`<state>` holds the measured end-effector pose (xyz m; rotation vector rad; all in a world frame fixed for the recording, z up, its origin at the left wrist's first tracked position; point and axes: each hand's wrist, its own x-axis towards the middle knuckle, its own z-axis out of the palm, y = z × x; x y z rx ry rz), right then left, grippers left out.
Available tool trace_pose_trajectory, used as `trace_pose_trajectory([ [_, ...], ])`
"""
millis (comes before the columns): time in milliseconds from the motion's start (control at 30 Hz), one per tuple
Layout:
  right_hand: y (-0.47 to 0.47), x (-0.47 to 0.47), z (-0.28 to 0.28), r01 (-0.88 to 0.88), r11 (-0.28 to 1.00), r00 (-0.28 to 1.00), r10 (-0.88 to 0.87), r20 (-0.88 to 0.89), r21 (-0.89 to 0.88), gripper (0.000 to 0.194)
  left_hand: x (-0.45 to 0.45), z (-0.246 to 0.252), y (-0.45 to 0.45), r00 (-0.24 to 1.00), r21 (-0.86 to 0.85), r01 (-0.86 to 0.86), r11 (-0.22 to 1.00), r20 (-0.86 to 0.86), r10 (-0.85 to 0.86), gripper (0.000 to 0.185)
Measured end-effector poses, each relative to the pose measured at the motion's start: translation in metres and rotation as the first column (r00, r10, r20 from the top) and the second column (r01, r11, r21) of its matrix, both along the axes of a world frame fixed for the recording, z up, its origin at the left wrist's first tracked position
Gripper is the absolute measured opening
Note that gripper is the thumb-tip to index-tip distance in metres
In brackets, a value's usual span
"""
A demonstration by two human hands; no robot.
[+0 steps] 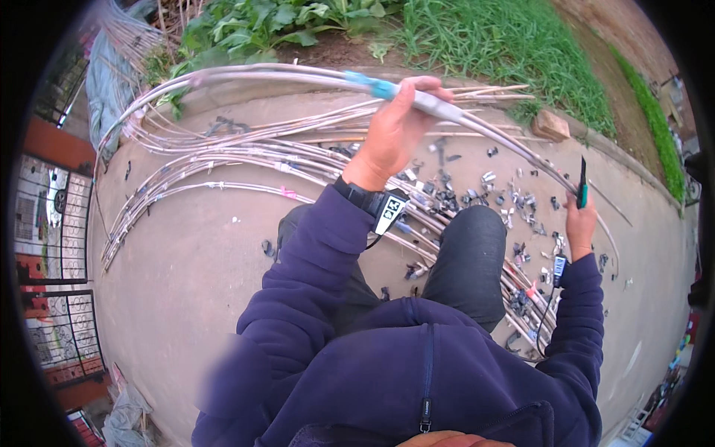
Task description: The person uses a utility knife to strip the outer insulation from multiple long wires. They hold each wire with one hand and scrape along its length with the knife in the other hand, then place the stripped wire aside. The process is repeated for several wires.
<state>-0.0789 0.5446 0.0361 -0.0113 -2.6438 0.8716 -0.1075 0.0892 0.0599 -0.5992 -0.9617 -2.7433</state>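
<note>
Raised in front of me, my left hand (394,131) is closed around a long bent bundle of thin rods (262,72), at a pale wrapped section. Teal tape (371,85) binds the rods just left of my fingers. Farther right, my right hand (581,220) holds a utility knife (582,195) with a green handle, its dark blade pointing up. The rods pass beside that hand; whether its fingers also grip them I cannot tell. Beneath the raised bundle, more bent rods (234,153) lie on the concrete, some tied with pink, white and blue strips.
Cut scraps of tape (447,195) litter the concrete ground (195,313). A brick (550,125) rests by the low curb beside grass (503,61) and leafy plants (262,28). Metal gates (70,223) stand at the left, near a grey-blue sheet (106,89).
</note>
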Motion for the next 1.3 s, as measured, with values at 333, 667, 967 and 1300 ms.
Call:
trace_pose_trajectory([
  [333, 0.144, 0.019, -0.02, 0.225, 0.952, 0.95, -0.262, 0.171, 0.206, 0.026, -0.016, -0.005, -0.167, 0.9, 0.468, -0.433, 0.77, 0.26, 0.348, 0.057],
  [667, -0.058, 0.042, 0.06, -0.208, 0.936, 0.97, 0.16, 0.185, 0.282, 0.039, -0.029, -0.024, -0.151, 0.879, 0.509, -0.456, 0.73, 0.386, 0.28, 0.054],
  [967, -0.178, 0.035, 0.086, -0.461, 0.726, 0.879, 0.45, 0.155, 0.51, 0.019, -0.025, -0.018, -0.151, 0.892, 0.505, -0.435, 0.746, 0.352, 0.283, 0.059],
  [1300, -0.183, 0.024, 0.085, -0.374, 0.603, 0.912, 0.378, 0.161, 0.704, 0.018, -0.023, -0.017, -0.146, 0.891, 0.502, -0.442, 0.744, 0.339, 0.301, 0.057],
])
